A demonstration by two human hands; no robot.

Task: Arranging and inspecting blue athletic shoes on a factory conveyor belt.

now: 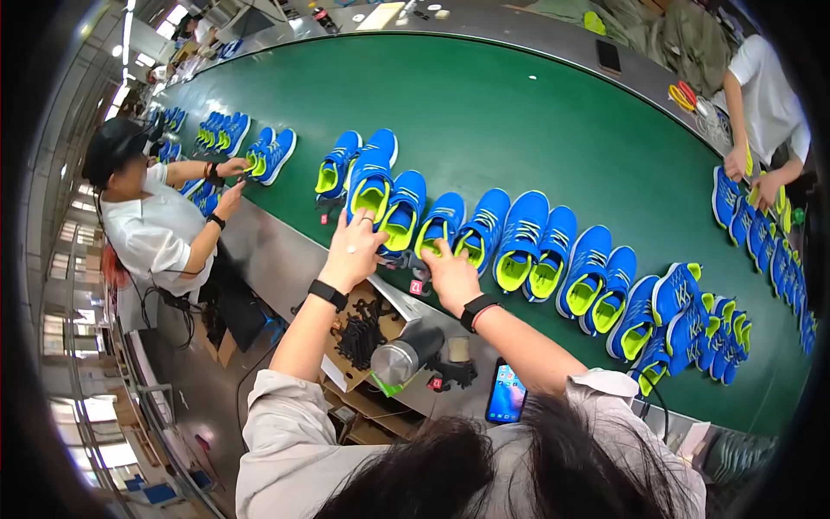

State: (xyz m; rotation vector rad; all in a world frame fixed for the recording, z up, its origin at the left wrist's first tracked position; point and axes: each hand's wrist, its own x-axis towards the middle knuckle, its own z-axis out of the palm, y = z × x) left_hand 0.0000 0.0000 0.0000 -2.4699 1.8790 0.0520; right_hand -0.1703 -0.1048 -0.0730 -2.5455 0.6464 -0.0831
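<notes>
Blue sneakers with lime-green linings stand in a row on the green conveyor belt (441, 95), heels toward me. My left hand (350, 251) grips one sneaker (373, 166) by its heel opening, fingers reaching inside; this shoe overlaps its neighbours. Just right of it stands another sneaker (406, 201). My right hand (451, 275) is closed on the heel of a further sneaker (447, 210), fingertips at its lining. A small red tag (416, 287) hangs beside that hand. The undersides of both hands' fingers are partly hidden.
Black plastic hooks (359, 333) fill a cardboard box below the belt, beside a metal flask (396, 362) and a lit phone (506, 394). One co-worker (156, 208) handles shoes at left, another (765, 104) at far right. More sneakers (592, 272) continue rightward.
</notes>
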